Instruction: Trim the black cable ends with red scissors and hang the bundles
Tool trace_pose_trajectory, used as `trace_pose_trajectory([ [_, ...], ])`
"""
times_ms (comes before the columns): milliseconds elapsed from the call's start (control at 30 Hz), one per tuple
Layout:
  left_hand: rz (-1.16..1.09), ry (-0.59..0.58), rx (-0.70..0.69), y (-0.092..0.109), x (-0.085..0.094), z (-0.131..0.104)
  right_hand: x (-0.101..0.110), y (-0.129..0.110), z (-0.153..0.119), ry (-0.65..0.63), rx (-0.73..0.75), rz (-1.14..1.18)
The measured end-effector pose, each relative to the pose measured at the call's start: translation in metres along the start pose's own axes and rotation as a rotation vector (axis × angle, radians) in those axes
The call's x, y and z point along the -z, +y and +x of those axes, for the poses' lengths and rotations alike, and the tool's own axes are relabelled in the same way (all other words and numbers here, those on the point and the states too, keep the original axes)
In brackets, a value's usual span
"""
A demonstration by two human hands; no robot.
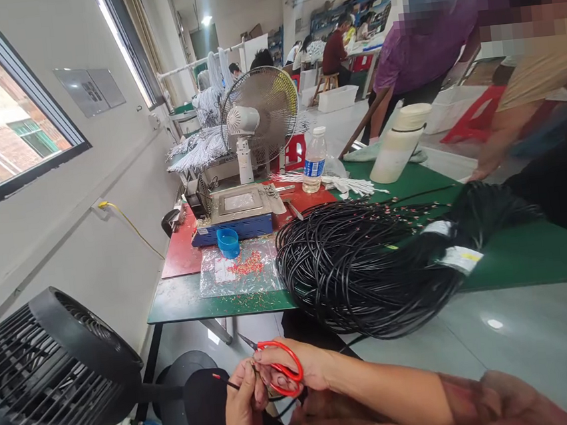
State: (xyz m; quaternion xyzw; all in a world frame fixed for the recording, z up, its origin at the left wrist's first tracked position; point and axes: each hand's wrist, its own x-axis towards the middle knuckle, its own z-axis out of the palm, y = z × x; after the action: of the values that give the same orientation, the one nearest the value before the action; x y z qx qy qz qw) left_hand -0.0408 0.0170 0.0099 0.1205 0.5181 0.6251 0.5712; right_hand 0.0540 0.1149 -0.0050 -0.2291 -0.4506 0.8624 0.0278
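Below the table's front edge, my left hand [246, 400] pinches a thin black cable [227, 381] whose reddish tip points left. Red-handled scissors [293, 358] are in my right hand [295, 362], their dark blades pointing up and to the left. The fingertips of both hands meet around the cable. Black cable also runs below my right hand. A big bundle of black cables [359, 265] lies on the green table and hangs a little over its front edge.
On the green table [172, 303] are a blue cup [228, 242], red scraps [248, 264], a blue-based device [239, 229], and bottles. A black fan [52, 368] stands at left, a white fan [259, 118] behind. Two people lean in at the right.
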Motion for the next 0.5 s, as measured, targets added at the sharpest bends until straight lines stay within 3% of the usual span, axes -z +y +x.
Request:
trace_pose_trajectory([
  [267, 0.025, 0.085, 0.044, 0.003, 0.001, -0.002, 0.000, -0.014, -0.006, 0.015, -0.011, -0.074],
  [500, 0.061, 0.026, -0.015, -0.003, 0.005, -0.001, -0.001, -0.009, 0.001, 0.045, -0.188, 0.093],
])
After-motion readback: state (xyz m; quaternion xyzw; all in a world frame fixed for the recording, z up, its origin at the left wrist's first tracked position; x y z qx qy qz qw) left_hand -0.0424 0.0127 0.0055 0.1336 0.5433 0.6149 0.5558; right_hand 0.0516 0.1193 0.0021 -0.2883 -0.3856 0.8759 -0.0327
